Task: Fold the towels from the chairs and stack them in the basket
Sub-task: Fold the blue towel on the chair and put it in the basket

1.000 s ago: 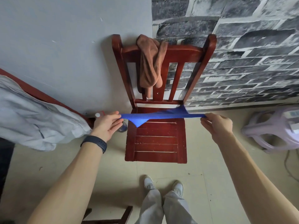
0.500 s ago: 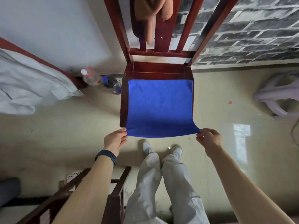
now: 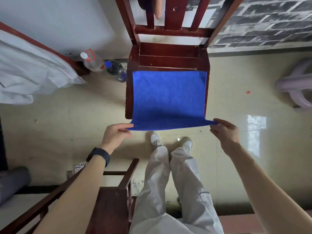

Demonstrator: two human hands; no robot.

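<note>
Early yet: blue towel [image 3: 168, 98] spread flat on the red chair seat [image 3: 168, 54], unfolded. Left hand [image 3: 114, 135] and right hand [image 3: 224, 132] each pinch a near corner. Brown towel [image 3: 156, 9] hangs on the chair back [image 3: 170, 30], untouched; basket not in view.

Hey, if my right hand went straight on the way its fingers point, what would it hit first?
Most likely the chair's front right corner, just beyond the towel corner that the right hand pinches. Depth is unclear from above, so it might pass over the seat instead.
</note>
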